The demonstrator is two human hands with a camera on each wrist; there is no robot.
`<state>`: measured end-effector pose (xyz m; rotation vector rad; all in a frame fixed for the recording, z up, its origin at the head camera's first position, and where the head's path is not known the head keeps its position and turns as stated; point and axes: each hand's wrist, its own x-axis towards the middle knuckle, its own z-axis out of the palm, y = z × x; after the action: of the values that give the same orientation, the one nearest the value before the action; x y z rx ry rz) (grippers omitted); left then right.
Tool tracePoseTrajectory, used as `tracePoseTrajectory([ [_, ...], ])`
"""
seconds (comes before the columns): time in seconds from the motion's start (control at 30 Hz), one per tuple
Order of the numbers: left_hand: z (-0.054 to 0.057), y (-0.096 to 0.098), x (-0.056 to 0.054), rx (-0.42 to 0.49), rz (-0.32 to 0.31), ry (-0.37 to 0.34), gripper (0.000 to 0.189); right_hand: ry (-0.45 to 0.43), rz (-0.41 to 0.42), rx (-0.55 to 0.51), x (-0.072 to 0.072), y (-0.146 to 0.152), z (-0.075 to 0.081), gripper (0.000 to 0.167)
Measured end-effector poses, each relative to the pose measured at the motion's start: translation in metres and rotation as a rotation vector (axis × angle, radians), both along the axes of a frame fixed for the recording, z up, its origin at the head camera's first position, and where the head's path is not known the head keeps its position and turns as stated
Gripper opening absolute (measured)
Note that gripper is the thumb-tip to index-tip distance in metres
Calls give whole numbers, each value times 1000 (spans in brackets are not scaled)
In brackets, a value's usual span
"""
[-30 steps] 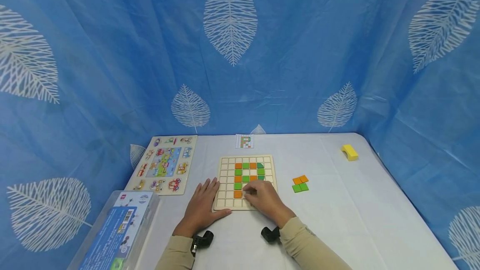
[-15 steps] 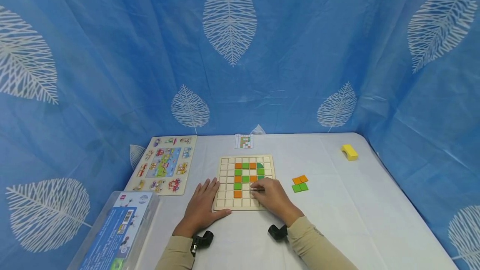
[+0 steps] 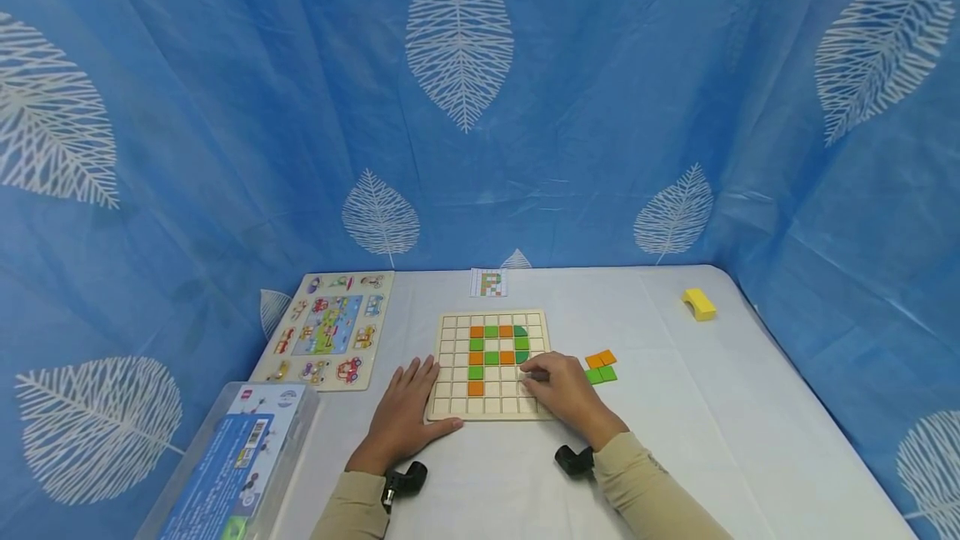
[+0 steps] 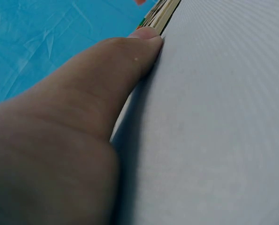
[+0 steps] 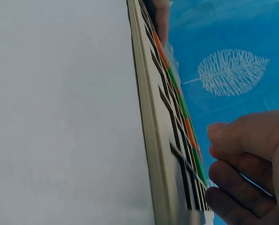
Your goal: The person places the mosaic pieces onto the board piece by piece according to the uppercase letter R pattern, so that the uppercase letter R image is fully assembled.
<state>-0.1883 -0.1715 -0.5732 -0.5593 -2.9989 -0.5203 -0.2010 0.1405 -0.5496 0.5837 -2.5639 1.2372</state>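
Note:
A wooden grid board (image 3: 456,413) lies on the table, with orange, green and dark green tiles (image 3: 476,358) forming a letter P in its cells. At its left side my left hand (image 3: 407,411) rests spread, fingers along the edge and thumb at the front edge; the thumb (image 4: 106,70) meets the board's corner in the left wrist view. My right hand (image 3: 566,390) hovers over the board's right edge, fingers loosely bent. In the right wrist view nothing shows between its thumb (image 5: 223,133) and fingers. Two orange tiles (image 3: 601,358) and two green tiles (image 3: 602,375) lie just beyond it.
A small pattern card (image 3: 489,282) with a coloured P lies behind the board. On the left are a vehicle picture puzzle (image 3: 330,327) and a clear plastic box (image 3: 232,465). A yellow arch block (image 3: 700,305) sits far right. Blue curtain (image 3: 525,148) borders the table.
My right hand has drifted rightward across the board to its right edge, uncovering cells and a dark green tile. The left hand stays where it was.

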Motion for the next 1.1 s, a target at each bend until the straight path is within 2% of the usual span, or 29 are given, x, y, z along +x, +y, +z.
tracePoseTrajectory([
  [0.3, -1, 0, 0, -4, 2, -3, 113, -25, -84, 39, 0, 28, -1, 17],
  [0.57, -2, -1, -1, 9, 3, -3, 114, 3, -144, 84, 0, 56, -5, 22],
  [0.87, -3, -1, 0, 5, 5, -9, 114, 5, -177, 164, 1, 79, -6, 24],
  [1.1, -2, 0, 0, 12, 3, -6, 114, 21, -163, 183, 3, 89, -3, 26],
])
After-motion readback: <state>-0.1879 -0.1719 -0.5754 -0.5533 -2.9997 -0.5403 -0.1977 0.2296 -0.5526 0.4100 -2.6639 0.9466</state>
